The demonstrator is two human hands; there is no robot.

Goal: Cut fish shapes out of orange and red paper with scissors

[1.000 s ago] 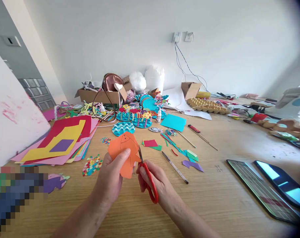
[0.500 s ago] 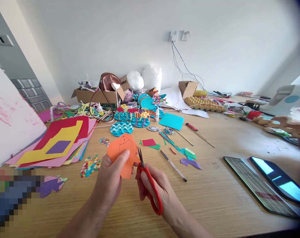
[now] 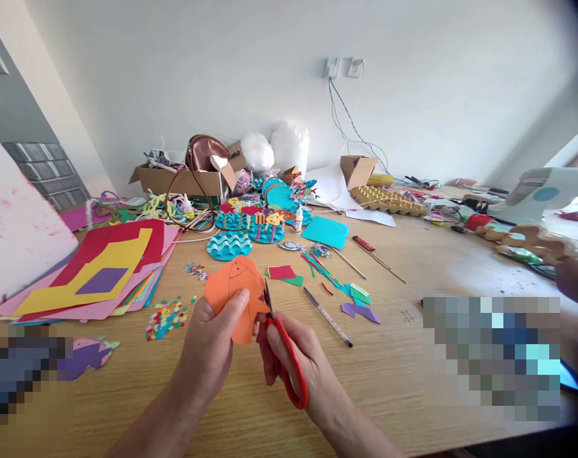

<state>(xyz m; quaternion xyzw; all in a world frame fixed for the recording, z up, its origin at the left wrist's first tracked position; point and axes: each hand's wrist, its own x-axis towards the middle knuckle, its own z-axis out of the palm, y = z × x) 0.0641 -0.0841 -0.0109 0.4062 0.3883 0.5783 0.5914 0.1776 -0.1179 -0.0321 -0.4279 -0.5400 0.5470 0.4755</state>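
Scissors point(image 3: 282, 346) are closing further along the orange paper point(image 3: 236, 296); the right hand point(image 3: 293, 353) is gripping their red handles while the left hand point(image 3: 212, 343) is pinching the sheet above the bench point(image 3: 413, 375).

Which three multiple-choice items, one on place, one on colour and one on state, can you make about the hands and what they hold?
1. Where do the scissors meet the orange paper?
A. right edge
B. top edge
C. left edge

2. Which colour are the scissor handles?
A. blue
B. red
C. black

3. How is the orange paper held?
A. flat on the table
B. lifted, pinched by the left hand
C. folded under the right hand

Answers: 1 A, the blades touch its right side. 2 B, the loops are red. 3 B, thumb presses its front, above the table.
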